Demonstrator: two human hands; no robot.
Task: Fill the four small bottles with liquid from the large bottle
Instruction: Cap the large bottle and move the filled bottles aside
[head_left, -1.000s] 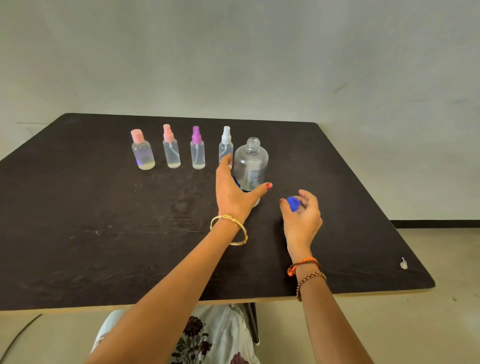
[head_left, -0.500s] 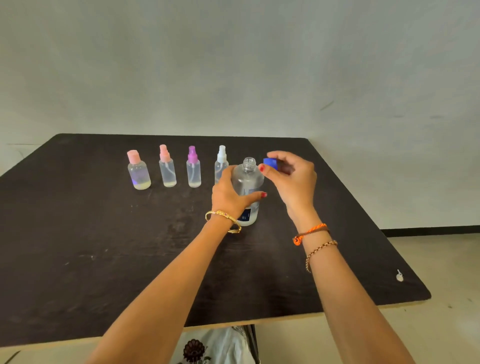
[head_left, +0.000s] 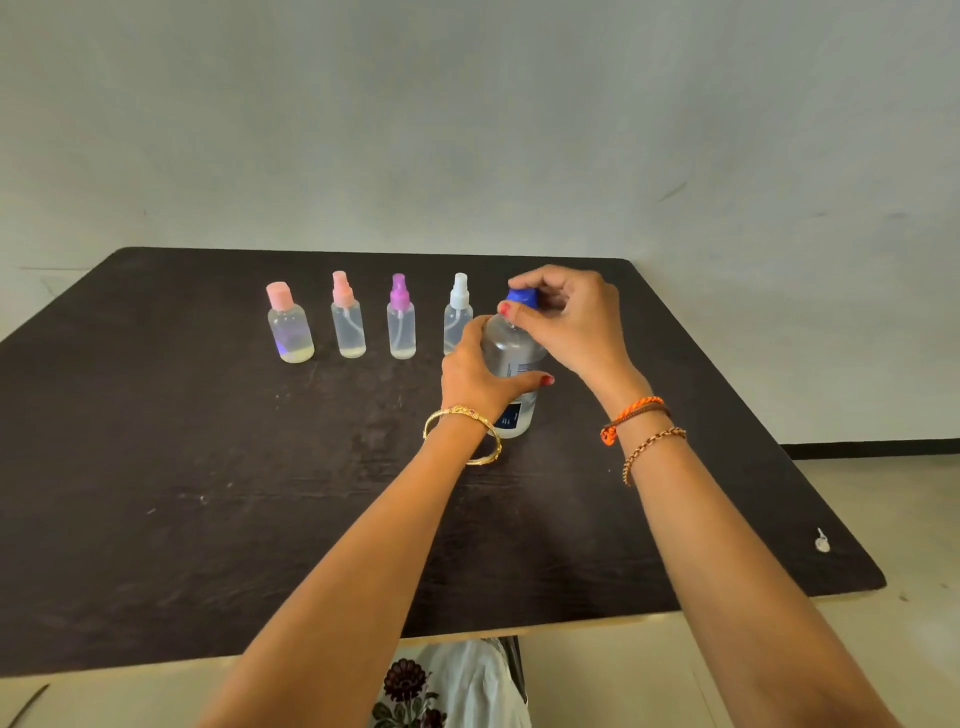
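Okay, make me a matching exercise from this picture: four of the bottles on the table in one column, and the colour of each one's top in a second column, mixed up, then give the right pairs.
Column one:
1. Large bottle, gripped by the left hand
2. Small bottle at the far left of the row
3. Third small bottle from the left
4. Small bottle next to the large bottle

Column two:
A. white
B. pink
C. blue
D. purple

Pairs: 1-C, 2-B, 3-D, 4-A
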